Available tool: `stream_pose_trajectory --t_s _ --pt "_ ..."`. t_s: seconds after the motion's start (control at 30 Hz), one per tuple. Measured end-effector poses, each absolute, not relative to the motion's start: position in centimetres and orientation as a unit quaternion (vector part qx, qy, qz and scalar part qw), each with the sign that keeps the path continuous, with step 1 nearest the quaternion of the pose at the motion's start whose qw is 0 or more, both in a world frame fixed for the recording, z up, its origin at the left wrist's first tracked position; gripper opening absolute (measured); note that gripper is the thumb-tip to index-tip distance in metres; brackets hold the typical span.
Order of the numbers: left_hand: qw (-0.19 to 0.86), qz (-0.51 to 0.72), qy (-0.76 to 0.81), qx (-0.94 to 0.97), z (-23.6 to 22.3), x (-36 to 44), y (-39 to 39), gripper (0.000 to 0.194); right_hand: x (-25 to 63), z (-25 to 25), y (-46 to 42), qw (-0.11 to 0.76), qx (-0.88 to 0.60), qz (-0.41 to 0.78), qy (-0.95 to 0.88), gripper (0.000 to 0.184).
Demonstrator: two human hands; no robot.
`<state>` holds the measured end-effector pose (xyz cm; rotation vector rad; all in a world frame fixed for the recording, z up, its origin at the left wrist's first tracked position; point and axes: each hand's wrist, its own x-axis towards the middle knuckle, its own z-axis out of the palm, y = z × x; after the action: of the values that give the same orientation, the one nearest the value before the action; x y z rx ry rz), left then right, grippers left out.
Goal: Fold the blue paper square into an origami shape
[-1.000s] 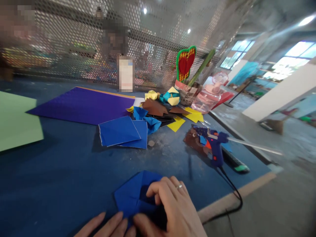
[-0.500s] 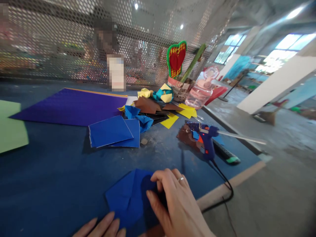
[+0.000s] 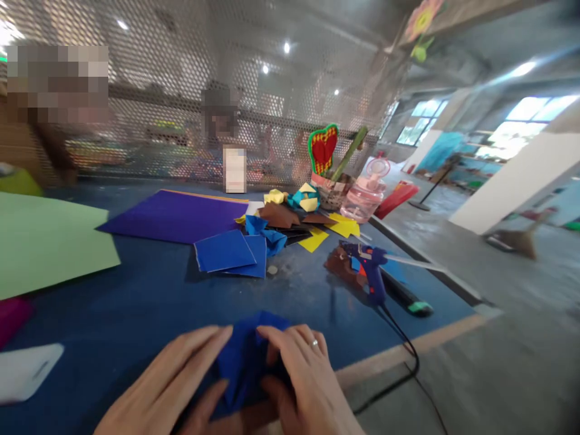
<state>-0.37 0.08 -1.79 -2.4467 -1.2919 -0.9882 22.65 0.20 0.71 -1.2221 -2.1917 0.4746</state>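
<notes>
In the head view, the left hand (image 3: 167, 383) and right hand (image 3: 303, 380) press together on a folded blue paper (image 3: 247, 356), pinching it at the near edge of the bench (image 3: 136, 302). Uneven finger pressure could skew or tear its crease, and a wide right elbow could snag the cord of the glue gun (image 3: 371, 275) just beyond.

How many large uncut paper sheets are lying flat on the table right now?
2. The green sheet lies at the far left; the purple sheet lies farther back, left of the scrap pile. An orange edge shows behind the purple one, so more may be hidden beneath.
</notes>
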Motion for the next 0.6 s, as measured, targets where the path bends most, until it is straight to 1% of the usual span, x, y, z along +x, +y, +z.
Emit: stream_pose_trajectory --t_s 0.03,0.07,0.1,0.13,0.17,0.2,0.27,0.33,0.43,0.5,0.53,0.6 --pt "0.099 -0.333 -0.453 -0.821 -1.3 -0.1 0.5 0.053 22.6 0.8 0.2 0.293 -0.445 0.184 -0.826 0.064" --pt "0.074 -0.325 -0.473 -0.816 -0.9 0.2 0.9 0.055 22.6 1.0 0.3 0.300 -0.427 0.188 -0.832 0.055" --pt "0.031 -0.313 -0.483 -0.817 -0.5 0.4 1.3 0.054 22.6 1.1 0.4 0.311 -0.404 0.189 -0.839 0.044" --pt "-0.040 -0.302 -0.486 -0.819 -0.1 0.7 1.6 0.051 22.7 1.4 0.5 0.322 -0.381 0.187 -0.846 0.035" --pt "-0.116 -0.292 -0.495 -0.810 0.3 0.9 1.9 0.048 22.7 1.6 0.6 0.333 -0.360 0.179 -0.853 0.029" --pt "-0.193 -0.286 -0.502 -0.793 0.7 1.1 2.2 0.046 22.7 1.8 0.7 0.342 -0.343 0.168 -0.859 0.027" --pt "-0.334 -0.294 -0.521 -0.728 1.7 1.4 2.5 0.044 22.9 2.3 1.0 0.359 -0.323 0.143 -0.864 0.029" --pt "-0.423 -0.313 -0.524 -0.670 2.7 1.4 2.5 0.043 23.2 2.7 1.3 0.380 -0.315 0.123 -0.861 0.035" --pt "-0.503 -0.338 -0.527 -0.596 4.2 1.6 2.2 0.044 23.8 3.6 1.8 0.393 -0.316 0.116 -0.856 0.040" --pt "-0.546 -0.367 -0.528 -0.537 4.9 1.9 1.9 0.047 24.0 4.2 2.1 0.370 -0.325 0.132 -0.860 0.039" --pt "-0.564 -0.385 -0.523 -0.510 5.0 2.2 1.8 0.048 24.1 4.5 2.2 0.356 -0.331 0.149 -0.861 0.037" --pt "-0.580 -0.411 -0.510 -0.484 5.0 2.8 1.6 0.051 24.0 4.8 2.4 0.343 -0.351 0.189 -0.850 0.027"
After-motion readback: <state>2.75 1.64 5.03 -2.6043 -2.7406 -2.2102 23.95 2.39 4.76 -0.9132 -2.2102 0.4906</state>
